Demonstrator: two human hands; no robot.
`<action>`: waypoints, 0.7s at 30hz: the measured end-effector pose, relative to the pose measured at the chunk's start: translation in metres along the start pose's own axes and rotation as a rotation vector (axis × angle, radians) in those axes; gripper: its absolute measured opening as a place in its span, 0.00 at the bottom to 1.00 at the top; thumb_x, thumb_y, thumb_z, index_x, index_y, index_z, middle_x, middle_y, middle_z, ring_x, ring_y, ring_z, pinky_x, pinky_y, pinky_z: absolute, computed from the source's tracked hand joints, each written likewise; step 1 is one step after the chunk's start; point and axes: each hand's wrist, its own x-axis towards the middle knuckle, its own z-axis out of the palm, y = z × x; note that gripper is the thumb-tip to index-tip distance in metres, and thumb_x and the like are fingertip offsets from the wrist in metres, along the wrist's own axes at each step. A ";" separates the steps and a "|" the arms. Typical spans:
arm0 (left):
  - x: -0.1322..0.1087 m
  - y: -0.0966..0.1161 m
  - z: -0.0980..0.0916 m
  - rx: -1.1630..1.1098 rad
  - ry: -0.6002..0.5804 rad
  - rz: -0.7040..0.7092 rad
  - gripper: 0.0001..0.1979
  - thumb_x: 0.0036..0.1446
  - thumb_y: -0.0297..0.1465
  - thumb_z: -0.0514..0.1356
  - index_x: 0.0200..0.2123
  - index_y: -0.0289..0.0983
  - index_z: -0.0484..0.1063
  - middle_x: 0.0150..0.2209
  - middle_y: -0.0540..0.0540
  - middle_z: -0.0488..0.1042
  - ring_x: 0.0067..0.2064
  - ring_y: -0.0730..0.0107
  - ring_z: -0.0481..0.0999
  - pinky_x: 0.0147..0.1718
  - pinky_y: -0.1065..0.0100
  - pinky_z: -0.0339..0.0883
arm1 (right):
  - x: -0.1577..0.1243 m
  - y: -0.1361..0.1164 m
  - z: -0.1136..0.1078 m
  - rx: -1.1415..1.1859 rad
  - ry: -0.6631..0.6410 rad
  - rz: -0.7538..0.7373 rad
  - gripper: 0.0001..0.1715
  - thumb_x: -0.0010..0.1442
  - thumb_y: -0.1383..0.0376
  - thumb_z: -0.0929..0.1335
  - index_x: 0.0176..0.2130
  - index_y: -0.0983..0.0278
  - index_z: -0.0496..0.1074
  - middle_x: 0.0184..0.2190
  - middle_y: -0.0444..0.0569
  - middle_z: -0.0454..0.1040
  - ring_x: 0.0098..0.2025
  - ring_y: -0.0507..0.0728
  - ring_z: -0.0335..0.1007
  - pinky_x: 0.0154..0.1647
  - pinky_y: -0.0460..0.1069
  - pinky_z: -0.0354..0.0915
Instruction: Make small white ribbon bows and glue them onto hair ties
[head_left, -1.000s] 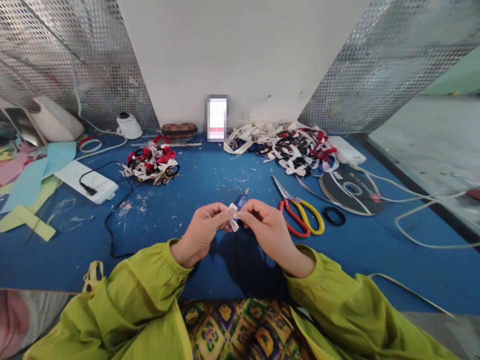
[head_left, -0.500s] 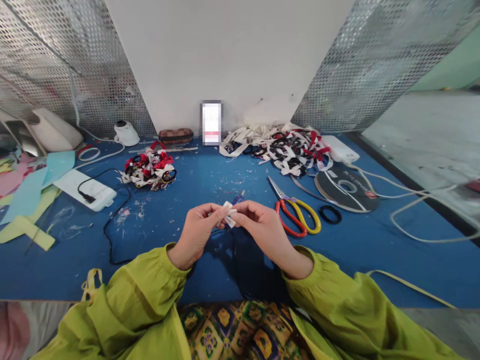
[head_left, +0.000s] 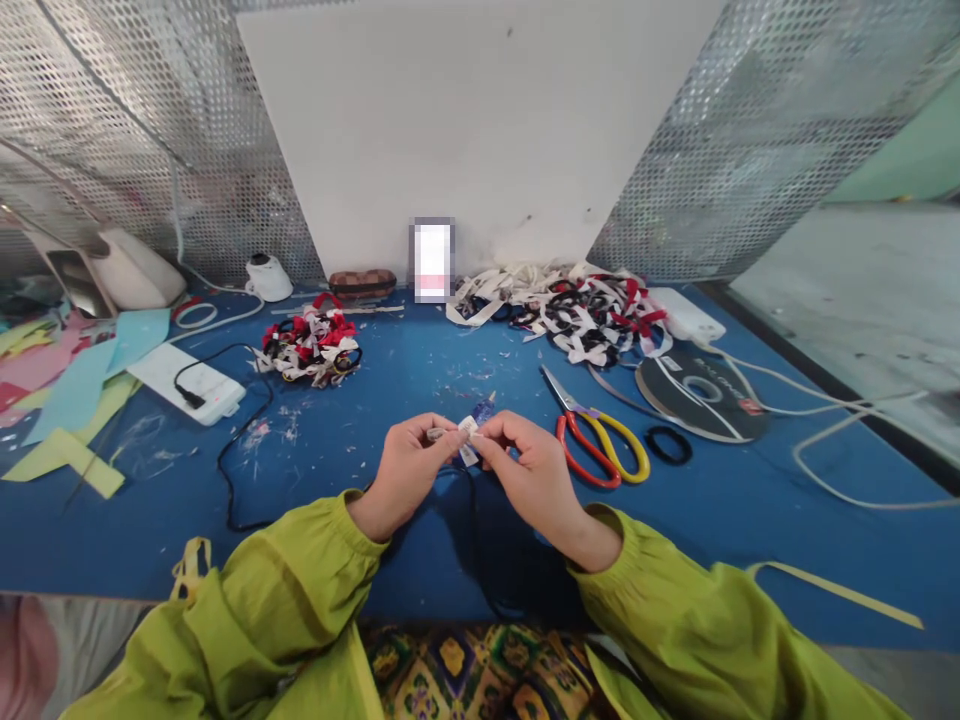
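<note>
Pinched between both hands, over the middle of the blue table, is a small white ribbon bow (head_left: 469, 430) with printed marks. My left hand (head_left: 409, 470) grips its left side, thumb against the fingers. On the other side my right hand (head_left: 534, 482) pinches it with thumb and index finger. Just behind the bow lies a blue glue gun (head_left: 482, 409), its nozzle pointing away and its body partly hidden by the hands. Open-bladed scissors (head_left: 604, 440) with red and yellow handles lie right of my right hand, beside a black hair tie (head_left: 669, 446).
A pile of red, white and black bows (head_left: 309, 345) is at the left, a larger pile of ribbon pieces (head_left: 585, 310) at the back right. A ribbon spool (head_left: 697, 390), white power strip (head_left: 187, 382), black cord (head_left: 225, 470) and phone (head_left: 433, 260) are also around.
The camera view has shifted slightly, so everything sits a little lower and further right. Both hands still hold the white bow; it has turned slightly between the fingers.
</note>
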 end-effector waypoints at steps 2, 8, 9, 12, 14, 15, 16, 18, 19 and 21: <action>0.000 -0.001 0.000 -0.014 -0.021 0.001 0.14 0.42 0.38 0.68 0.20 0.33 0.72 0.17 0.53 0.65 0.22 0.78 0.59 0.23 0.73 0.52 | -0.001 0.000 0.000 0.022 -0.009 0.004 0.12 0.57 0.64 0.67 0.22 0.63 0.68 0.20 0.43 0.66 0.24 0.51 0.61 0.28 0.48 0.58; 0.000 -0.003 0.000 -0.223 -0.169 -0.057 0.16 0.39 0.38 0.69 0.18 0.33 0.70 0.18 0.51 0.67 0.22 0.78 0.62 0.24 0.72 0.56 | 0.003 0.006 0.002 0.656 -0.181 0.428 0.15 0.46 0.58 0.74 0.22 0.64 0.69 0.20 0.41 0.66 0.21 0.47 0.56 0.24 0.45 0.53; -0.001 -0.003 0.000 -0.272 -0.193 -0.065 0.16 0.39 0.38 0.70 0.19 0.33 0.69 0.18 0.51 0.67 0.22 0.79 0.63 0.25 0.73 0.57 | 0.003 0.007 0.002 0.747 -0.213 0.465 0.16 0.43 0.57 0.76 0.23 0.65 0.70 0.21 0.41 0.67 0.21 0.46 0.56 0.23 0.45 0.53; -0.002 0.000 0.000 -0.351 -0.262 -0.059 0.17 0.38 0.38 0.71 0.18 0.33 0.69 0.18 0.51 0.67 0.22 0.78 0.64 0.25 0.73 0.58 | 0.005 0.004 -0.001 0.809 -0.271 0.405 0.17 0.42 0.56 0.77 0.22 0.64 0.70 0.21 0.41 0.67 0.21 0.46 0.56 0.24 0.45 0.54; 0.000 0.004 0.001 -0.320 -0.269 -0.016 0.17 0.39 0.39 0.70 0.18 0.34 0.68 0.18 0.51 0.67 0.22 0.78 0.64 0.25 0.72 0.58 | 0.009 0.001 -0.006 0.678 -0.235 0.286 0.18 0.45 0.54 0.76 0.21 0.64 0.70 0.19 0.42 0.67 0.22 0.47 0.57 0.25 0.46 0.55; 0.002 0.006 0.001 -0.283 -0.251 0.013 0.16 0.39 0.39 0.70 0.18 0.34 0.69 0.18 0.51 0.67 0.22 0.78 0.64 0.24 0.72 0.58 | 0.012 -0.001 -0.009 0.584 -0.186 0.230 0.18 0.46 0.53 0.75 0.21 0.63 0.71 0.19 0.42 0.67 0.22 0.48 0.58 0.26 0.46 0.56; 0.005 0.008 0.001 -0.238 -0.220 0.043 0.16 0.39 0.39 0.69 0.18 0.34 0.69 0.17 0.51 0.67 0.21 0.78 0.64 0.24 0.72 0.58 | 0.016 -0.003 -0.012 0.492 -0.130 0.187 0.19 0.47 0.51 0.74 0.22 0.63 0.71 0.18 0.42 0.68 0.23 0.49 0.60 0.26 0.47 0.57; 0.011 0.012 0.002 -0.138 -0.169 0.080 0.14 0.39 0.37 0.69 0.18 0.33 0.70 0.17 0.52 0.66 0.21 0.79 0.62 0.23 0.72 0.56 | 0.025 -0.006 -0.016 0.362 -0.059 0.147 0.22 0.48 0.47 0.71 0.23 0.63 0.72 0.18 0.43 0.68 0.24 0.51 0.62 0.28 0.48 0.58; 0.014 0.014 0.002 -0.103 -0.157 0.083 0.14 0.38 0.37 0.69 0.18 0.33 0.71 0.17 0.53 0.66 0.21 0.79 0.62 0.23 0.72 0.55 | 0.030 -0.007 -0.017 0.322 -0.068 0.141 0.23 0.48 0.46 0.71 0.21 0.63 0.71 0.18 0.43 0.68 0.24 0.51 0.62 0.29 0.48 0.59; 0.020 0.014 0.001 -0.067 -0.157 0.071 0.15 0.36 0.37 0.70 0.18 0.33 0.71 0.16 0.53 0.65 0.20 0.80 0.61 0.22 0.72 0.53 | 0.038 -0.008 -0.015 0.258 -0.090 0.120 0.22 0.46 0.48 0.71 0.18 0.64 0.70 0.17 0.43 0.66 0.23 0.51 0.61 0.28 0.48 0.58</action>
